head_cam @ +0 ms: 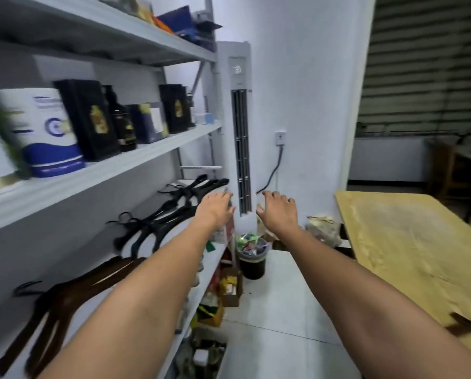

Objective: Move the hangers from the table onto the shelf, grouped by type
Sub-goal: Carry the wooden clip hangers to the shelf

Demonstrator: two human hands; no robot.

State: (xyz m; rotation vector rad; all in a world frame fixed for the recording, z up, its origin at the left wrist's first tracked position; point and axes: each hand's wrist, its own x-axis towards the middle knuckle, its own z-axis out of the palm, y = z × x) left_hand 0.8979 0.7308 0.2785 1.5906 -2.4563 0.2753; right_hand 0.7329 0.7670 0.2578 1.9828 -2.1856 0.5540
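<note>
- My left hand [215, 207] is stretched out over the front edge of the shelf [97, 266], at its far end; the fingers are straight and together, holding nothing
- My right hand [276, 212] reaches out beside it, off the shelf and in front of the white tower fan [238, 132]; the fingers are spread and loosely bent, gripping nothing
- The far black hangers [193, 187] lie flat at the far end of the shelf, just beyond my left fingers; their hooks point to the back edge, and their long axis runs along the shelf's length
- The middle black hangers [152, 225] lie flat in a stack nearer to me, partly under my left forearm; hooks to the back edge again, long axis along the shelf
- The brown wooden hangers [65, 302] lie at the near end of the shelf, apart from the black ones; their hooks point to the back edge, their arms spread along the shelf's length
- The tabletop [409, 242] is on my right, well apart from the shelf; a dark blurred thing [461, 325] lies at its near edge, and I cannot tell what it is
- Dark boxes [89, 119] and a white pack [43, 132] stand on the shelf level above the hangers; a bin [252, 258] full of wrappers stands on the floor by the shelf's far end
</note>
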